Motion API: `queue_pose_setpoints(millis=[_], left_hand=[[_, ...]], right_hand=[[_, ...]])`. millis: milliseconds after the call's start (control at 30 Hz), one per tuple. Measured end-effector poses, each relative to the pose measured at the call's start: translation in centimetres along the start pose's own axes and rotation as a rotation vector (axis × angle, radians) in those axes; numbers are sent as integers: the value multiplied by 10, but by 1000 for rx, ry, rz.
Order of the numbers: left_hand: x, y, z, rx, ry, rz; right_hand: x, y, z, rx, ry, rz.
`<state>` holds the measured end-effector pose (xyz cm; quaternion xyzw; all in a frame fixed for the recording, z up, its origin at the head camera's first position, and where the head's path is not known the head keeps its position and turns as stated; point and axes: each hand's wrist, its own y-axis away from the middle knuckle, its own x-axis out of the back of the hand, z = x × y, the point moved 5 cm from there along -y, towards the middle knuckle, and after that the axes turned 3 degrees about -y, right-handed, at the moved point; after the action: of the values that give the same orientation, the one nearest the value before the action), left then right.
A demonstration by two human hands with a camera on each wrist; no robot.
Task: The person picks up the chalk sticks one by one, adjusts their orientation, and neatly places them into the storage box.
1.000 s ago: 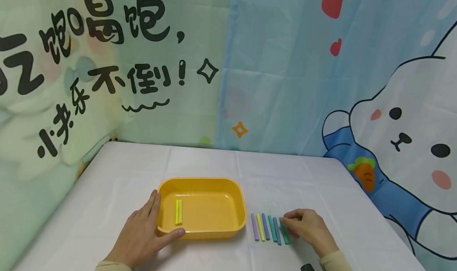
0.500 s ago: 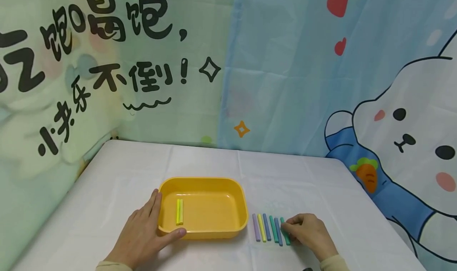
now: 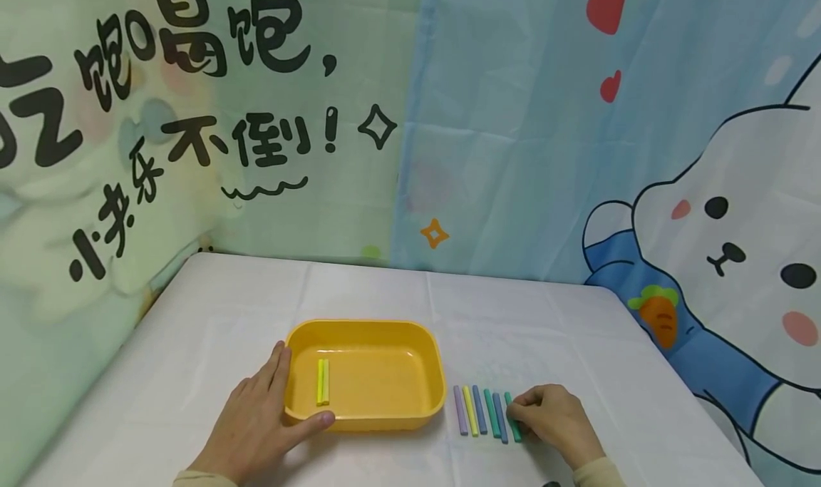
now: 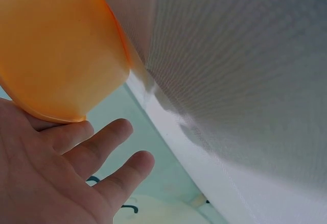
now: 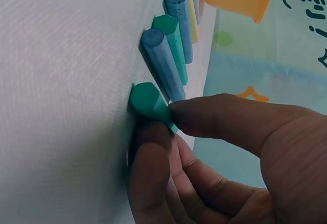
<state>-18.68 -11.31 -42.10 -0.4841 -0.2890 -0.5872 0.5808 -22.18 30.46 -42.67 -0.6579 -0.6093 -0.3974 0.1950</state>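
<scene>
**While the left hand (image 3: 250,410) rests against the tray (image 3: 365,424), the right hand (image 3: 554,414) pinches a green stick (image 5: 148,99)**

Behind the white tabletop (image 3: 385,287) hangs a curtain (image 3: 526,159) printed with dark lettering (image 3: 266,141) and a white rabbit (image 3: 750,180). A dark object (image 3: 551,484) is cut off at the bottom edge. Five other sticks (image 3: 480,410) lie between the tray and the green stick, which ends the row on the right, partly hidden by fingers.

There are one tray and eight sticks: two yellow sticks (image 3: 326,382) side by side in the tray's left part, and six on the tabletop, namely one purple, one yellow, two blue and two green.

The right hand's grip has thumb and forefinger on either side of the green stick; the left hand's grip is relaxed, fingers extended along the tray's side, thumb at its near rim.

A second ago the right fingertips covered the green stick's far end; now that end shows and they sit nearer its middle. The tray has stayed put.
</scene>
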Motion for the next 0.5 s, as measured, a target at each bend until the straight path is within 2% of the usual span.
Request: queue_pose_setpoints(millis=[500], left_hand=[[0,-1,-1,-4,3,3]], right_hand=[[4,2,2,-71,-71,-15]])
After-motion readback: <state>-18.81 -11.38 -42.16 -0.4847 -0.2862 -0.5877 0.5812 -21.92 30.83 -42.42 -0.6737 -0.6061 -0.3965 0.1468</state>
